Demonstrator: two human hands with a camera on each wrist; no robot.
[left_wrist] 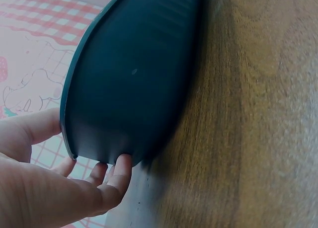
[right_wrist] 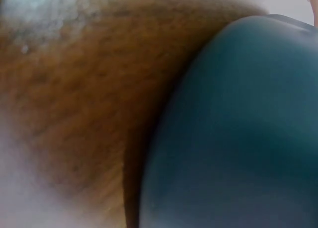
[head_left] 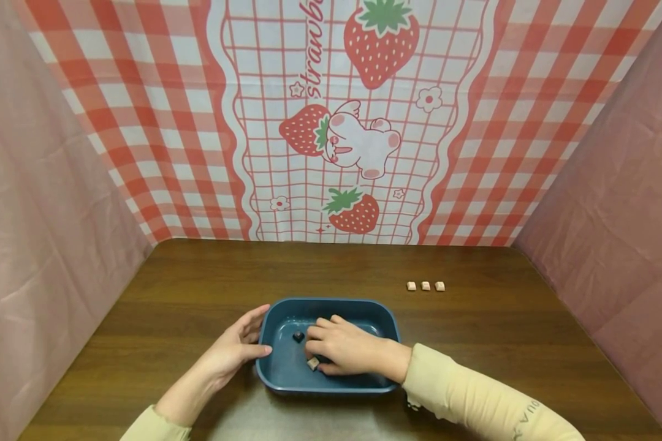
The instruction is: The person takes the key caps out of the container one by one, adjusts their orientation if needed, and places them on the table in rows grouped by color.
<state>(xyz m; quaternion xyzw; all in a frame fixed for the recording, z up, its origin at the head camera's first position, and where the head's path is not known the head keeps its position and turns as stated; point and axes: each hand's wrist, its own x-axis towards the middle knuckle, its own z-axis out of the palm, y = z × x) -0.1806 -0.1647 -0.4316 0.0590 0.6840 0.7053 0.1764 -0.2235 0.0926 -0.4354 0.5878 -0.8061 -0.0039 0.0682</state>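
A blue plastic tub sits on the table with small keycaps on its floor. My left hand holds the tub's left end. In the left wrist view its fingers bend against the tub's wall, with the thumb at the rim. My right hand reaches down inside, fingers curled at the tub's floor. A beige keycap lies beside its fingertips, and a black keycap lies to their left. The hand partly hides a dark piece; whether it pinches anything is hidden. The right wrist view shows the tub's outer wall.
Three pale keycaps stand in a row on the wooden table, behind and right of the tub. A checked strawberry cloth hangs at the back. Pink cloth hangs along both sides.
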